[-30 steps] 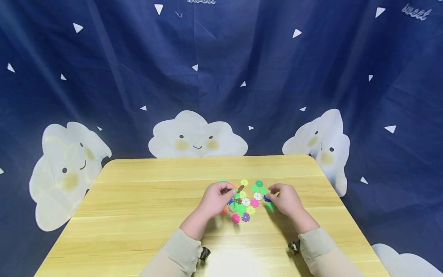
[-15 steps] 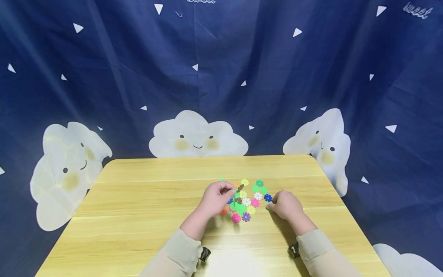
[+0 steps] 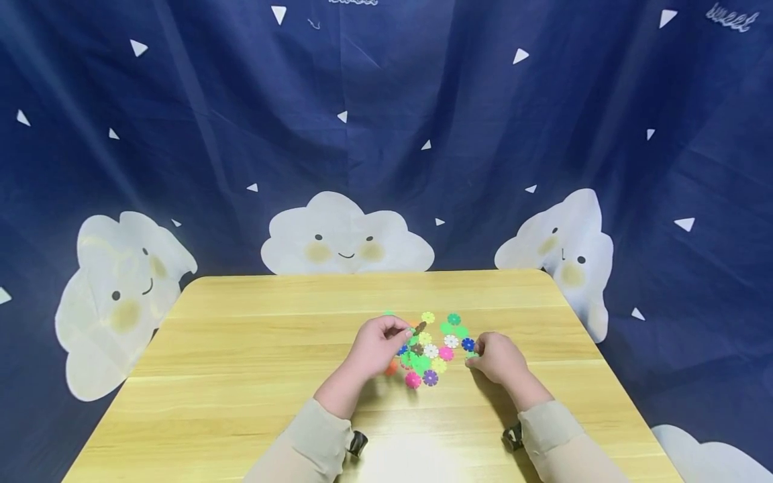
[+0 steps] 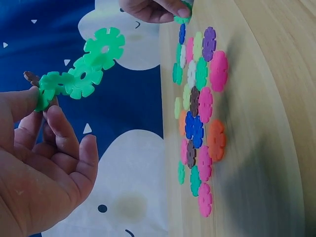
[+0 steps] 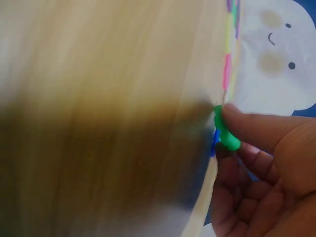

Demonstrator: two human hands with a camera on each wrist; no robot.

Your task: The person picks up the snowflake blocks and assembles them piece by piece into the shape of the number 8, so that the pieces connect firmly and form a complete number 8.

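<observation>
My left hand [image 3: 377,343] pinches a short chain of interlocked green snowflake discs [image 4: 83,76] between thumb and fingertips, held above the table. A brown snowflake disc [image 4: 31,77] sits at the pinched end of the chain. My right hand [image 3: 502,359] is low at the right edge of the spread of loose discs. Its thumb and fingers pinch a green snowflake disc [image 5: 227,136], tilted and close to the tabletop. Right beside those fingertips lies a dark blue disc [image 3: 468,344].
Several loose snowflake discs lie between the hands, among them a purple one [image 3: 430,378], a pink one [image 3: 413,380] and an orange one [image 4: 217,140]. They rest on a wooden table [image 3: 241,376]. A blue curtain [image 3: 386,134] with clouds hangs behind the table's far edge.
My right hand has come down and slightly toward the table's front, and it has taken hold of the green disc below the blue one. The left hand stays in place with its chain.
</observation>
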